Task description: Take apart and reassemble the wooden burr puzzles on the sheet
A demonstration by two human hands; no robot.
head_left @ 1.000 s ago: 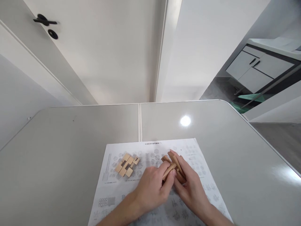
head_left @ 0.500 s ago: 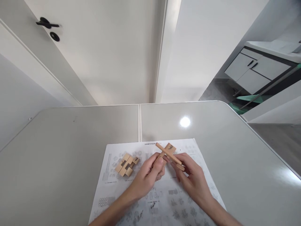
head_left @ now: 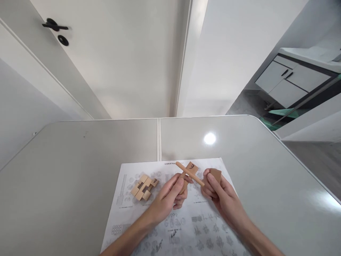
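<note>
My left hand [head_left: 170, 199] pinches two crossed wooden puzzle pieces [head_left: 189, 171] above a printed instruction sheet [head_left: 186, 224]; one piece bears a handwritten 3. My right hand [head_left: 222, 197] is closed on a separate wooden piece [head_left: 215, 175], held just right of the crossed pair. A group of wooden pieces [head_left: 144, 186], also marked 3, lies flat on the sheet to the left of my left hand.
The sheet lies on a grey table [head_left: 80, 160] with a seam down its middle. A white door [head_left: 106, 53] with a black handle [head_left: 54, 26] stands behind. White cabinets [head_left: 290, 83] are at the far right.
The wooden bundle was lifted off the sheet and came apart: my right hand drew one piece off to the right while my left hand kept the crossed pair.
</note>
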